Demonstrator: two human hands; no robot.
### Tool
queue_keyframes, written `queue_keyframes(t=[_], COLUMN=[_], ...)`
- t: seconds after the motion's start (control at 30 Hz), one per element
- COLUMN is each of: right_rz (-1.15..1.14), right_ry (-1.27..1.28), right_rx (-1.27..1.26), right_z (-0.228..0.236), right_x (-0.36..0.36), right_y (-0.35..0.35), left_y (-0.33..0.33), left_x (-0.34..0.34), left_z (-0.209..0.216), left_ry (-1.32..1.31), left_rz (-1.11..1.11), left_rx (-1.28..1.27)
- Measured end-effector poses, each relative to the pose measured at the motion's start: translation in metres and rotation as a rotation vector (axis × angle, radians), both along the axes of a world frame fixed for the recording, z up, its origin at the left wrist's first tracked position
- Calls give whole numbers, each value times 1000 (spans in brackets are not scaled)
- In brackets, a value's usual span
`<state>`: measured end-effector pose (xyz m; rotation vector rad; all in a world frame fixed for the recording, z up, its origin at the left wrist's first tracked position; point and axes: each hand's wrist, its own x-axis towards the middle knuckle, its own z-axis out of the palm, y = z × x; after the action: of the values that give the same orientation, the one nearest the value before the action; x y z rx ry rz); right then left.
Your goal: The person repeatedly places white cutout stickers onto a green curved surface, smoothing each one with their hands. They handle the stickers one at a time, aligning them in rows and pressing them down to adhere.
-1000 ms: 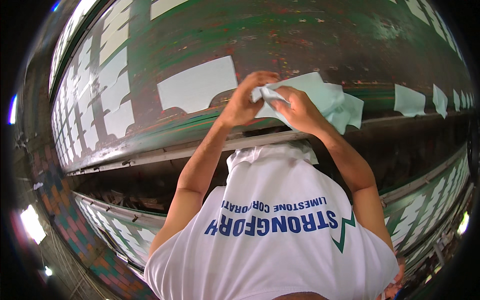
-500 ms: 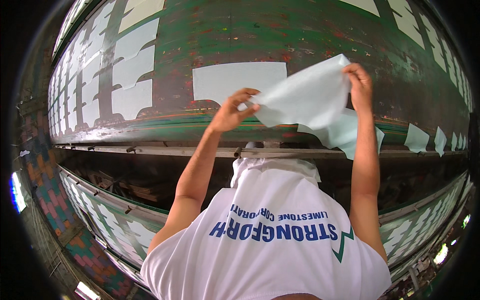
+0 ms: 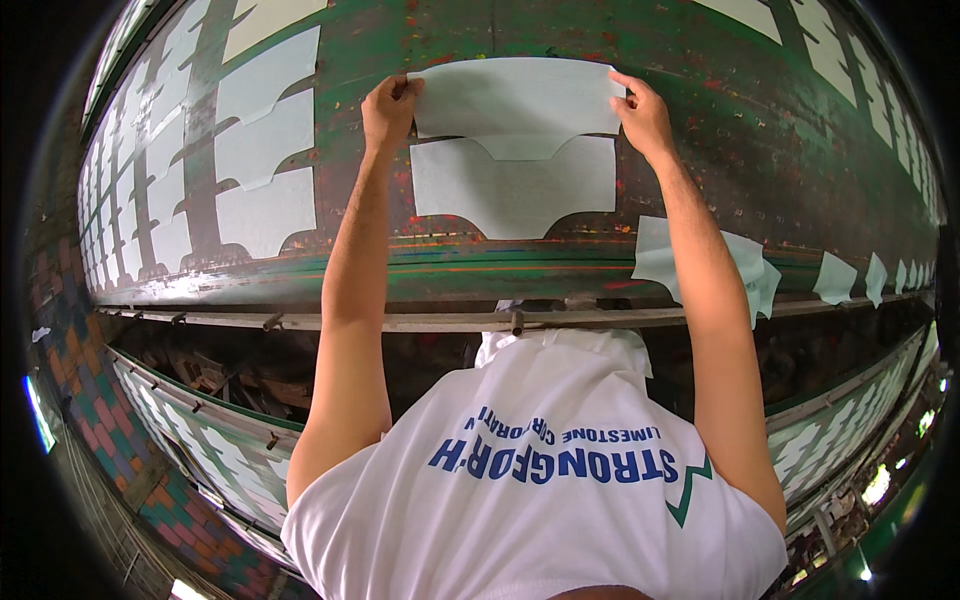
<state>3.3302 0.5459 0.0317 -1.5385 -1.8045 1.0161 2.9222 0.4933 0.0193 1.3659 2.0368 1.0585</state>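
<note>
Between my two hands a pale cut fabric panel (image 3: 515, 95) is stretched out over the long green-and-brown table. My left hand (image 3: 388, 112) pinches its far left corner, and my right hand (image 3: 643, 112) grips its far right corner. The panel's curved lower edge overlaps the top of a second panel (image 3: 515, 185) of the same shape, which lies flat on the table nearer to me. A loose stack of similar panels (image 3: 658, 258) hangs over the table's near edge, partly hidden behind my right forearm.
Rows of flat panels (image 3: 266, 130) cover the left part of the table (image 3: 370, 262), with more at the far right. Small fabric stacks (image 3: 835, 278) hang along the near edge. A rail (image 3: 430, 322) runs in front of me, and other panel-covered tables (image 3: 235, 455) stand behind.
The panel, slanted and folded half a second ago, is now spread wide and farther from me. Both hands moved away from my body, the left one leftward too, above the flat panel.
</note>
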Motion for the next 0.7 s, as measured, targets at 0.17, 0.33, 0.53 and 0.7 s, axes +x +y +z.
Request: queue_keyframes(t=[0.17,0.33,0.53,0.7], right_rz=[1,31,22,37], right_ry=[-49,-74,-54,5], right_rx=[-22,21,-20,-19], right_z=[1,-7,-6,2], right_x=[-12,-14,-16,-10], right_y=[15,21,25,20], left_y=[21,24,24,14], left_x=[-12,-12,-6,10], left_z=[-8,-8,-10,-22], left_ry=[24,49,140,798], left_rz=[3,19,-8,-224], left_rx=[30,-5,57,54])
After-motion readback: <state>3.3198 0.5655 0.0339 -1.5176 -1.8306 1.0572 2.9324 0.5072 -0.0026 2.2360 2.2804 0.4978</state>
